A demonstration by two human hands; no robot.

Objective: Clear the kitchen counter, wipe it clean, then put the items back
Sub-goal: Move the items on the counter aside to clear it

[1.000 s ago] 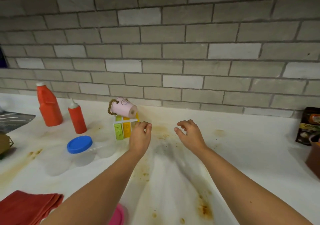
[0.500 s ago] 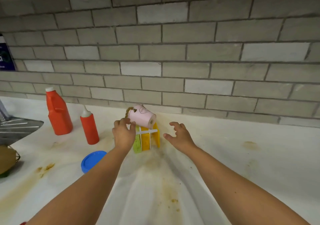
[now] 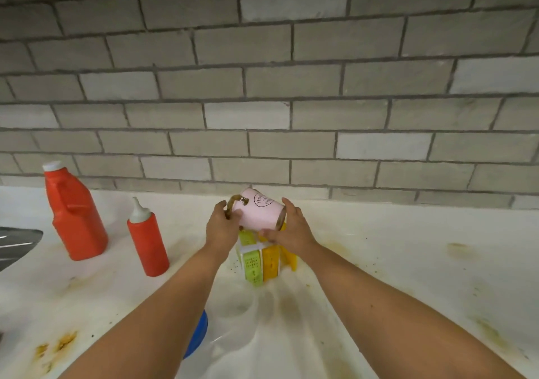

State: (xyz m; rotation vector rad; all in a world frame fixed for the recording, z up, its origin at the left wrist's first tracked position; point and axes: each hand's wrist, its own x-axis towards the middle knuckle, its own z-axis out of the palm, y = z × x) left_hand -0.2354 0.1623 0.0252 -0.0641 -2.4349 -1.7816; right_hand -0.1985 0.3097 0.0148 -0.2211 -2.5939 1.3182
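Observation:
A pink mug (image 3: 260,211) with a brown rope handle lies tilted on its side on top of a green and yellow plastic holder (image 3: 264,259) near the back wall. My left hand (image 3: 222,227) grips the mug at its handle end, fingers curled round the base. My right hand (image 3: 287,227) cups the mug's rim end from the right, thumb under it. The stained white counter (image 3: 393,262) carries brown and yellow smears.
A large red jug (image 3: 74,212) and a red squeeze bottle (image 3: 147,240) stand at the left. A blue lid (image 3: 198,335) on a clear container shows under my left forearm. A metal sink edge (image 3: 16,240) sits at far left. The grey tile wall (image 3: 291,86) closes the back.
Both hands moved forward and closed round the pink mug; before, the left hand was at the holder and the right hand hovered open beside it. The view moved closer.

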